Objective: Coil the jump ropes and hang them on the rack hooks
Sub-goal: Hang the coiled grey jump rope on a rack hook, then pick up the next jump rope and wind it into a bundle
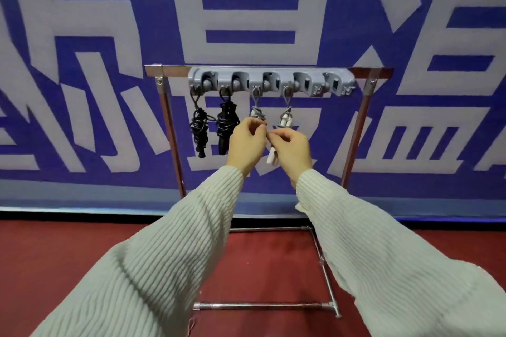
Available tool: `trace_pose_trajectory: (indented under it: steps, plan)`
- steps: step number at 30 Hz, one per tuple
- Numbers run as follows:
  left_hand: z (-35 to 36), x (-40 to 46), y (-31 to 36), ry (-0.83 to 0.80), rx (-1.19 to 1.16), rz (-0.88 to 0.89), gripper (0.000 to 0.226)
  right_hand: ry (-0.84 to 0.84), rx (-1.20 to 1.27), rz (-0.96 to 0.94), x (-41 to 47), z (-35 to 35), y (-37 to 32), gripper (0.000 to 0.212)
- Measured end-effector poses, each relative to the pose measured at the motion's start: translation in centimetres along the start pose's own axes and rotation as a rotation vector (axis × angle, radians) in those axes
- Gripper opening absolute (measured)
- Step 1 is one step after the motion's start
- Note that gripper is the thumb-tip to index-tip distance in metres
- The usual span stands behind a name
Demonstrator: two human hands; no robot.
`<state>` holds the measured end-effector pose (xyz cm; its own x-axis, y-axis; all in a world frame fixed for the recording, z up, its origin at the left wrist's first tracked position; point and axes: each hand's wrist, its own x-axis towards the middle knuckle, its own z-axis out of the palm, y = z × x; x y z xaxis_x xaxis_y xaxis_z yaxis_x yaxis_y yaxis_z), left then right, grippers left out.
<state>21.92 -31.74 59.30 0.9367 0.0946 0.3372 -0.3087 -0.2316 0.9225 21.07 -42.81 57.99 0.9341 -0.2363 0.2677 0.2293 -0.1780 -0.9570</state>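
Observation:
A grey hook strip [271, 85] sits on the top bar of a chrome rack [356, 128]. Two coiled black jump ropes [200, 128] [226, 123] hang from its left hooks. A grey rope with white handles [257, 113] hangs from the third hook, and another grey-and-white coil [286, 119] from the fourth. My left hand [246, 142] and my right hand [291, 149] are raised in front of the third rope, fingers pinching its cord where the hands meet. Its white handles [272, 157] poke out below between my hands.
The hooks at the strip's right end [338, 85] carry nothing. A blue banner with large white characters [82, 63] stands right behind the rack. The rack's chrome base bars [262, 305] lie on the red floor [54, 249].

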Motion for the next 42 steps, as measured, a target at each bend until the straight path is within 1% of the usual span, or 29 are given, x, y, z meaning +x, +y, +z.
trace_pose_trajectory:
  steps: [3,6,10,12,17,20,23,29,31,34,37,39,42]
  plan:
    - [-3.6,-2.8,-1.6,0.006,0.035,-0.053,0.012,-0.116,-0.019,0.032,-3.0,2.3,0.9,0.012]
    - [-7.7,-6.8,-3.9,0.055,0.027,-0.130,0.013,-0.227,-0.025,0.055,-6.8,5.0,2.4,0.012]
    - [-13.0,-12.4,-8.1,0.085,0.062,-0.238,0.019,-0.373,-0.017,0.170,-12.5,9.2,5.2,0.012]
    - [-15.6,-14.9,-9.6,0.099,0.058,-0.293,0.017,-0.442,-0.025,0.189,-15.0,11.3,6.1,0.012]
    - [-21.4,-20.7,-13.3,0.198,0.061,-0.408,0.016,-0.594,-0.049,0.233,-20.6,15.9,7.4,0.012]
    - [-24.2,-22.7,-15.5,0.267,0.041,-0.436,0.019,-0.666,-0.066,0.237,-23.1,18.7,8.4,0.011]
    - [-26.7,-24.2,-18.4,0.301,0.027,-0.493,0.022,-0.735,-0.105,0.257,-24.7,21.7,9.9,0.011]
    - [-30.6,-25.8,-27.4,0.399,0.028,-0.654,0.022,-0.898,-0.193,0.338,-27.0,29.1,16.8,0.012]
    - [-31.8,-26.6,-30.8,0.442,0.040,-0.723,0.020,-0.955,-0.212,0.408,-27.9,31.8,19.6,0.013]
    - [-33.6,-28.5,-35.8,0.505,0.061,-0.812,0.019,-1.008,-0.181,0.565,-29.8,36.0,23.2,0.007]
    - [-35.1,-31.1,-40.7,0.559,0.100,-0.899,0.019,-1.050,-0.131,0.694,-32.7,39.5,26.1,0.011]
    - [-35.4,-33.2,-43.5,0.592,0.120,-0.980,0.019,-1.067,-0.139,0.774,-34.9,40.6,28.1,0.012]
    - [-34.9,-36.0,-46.1,0.611,0.110,-1.043,0.016,-1.101,-0.191,0.869,-37.2,40.4,31.2,0.011]
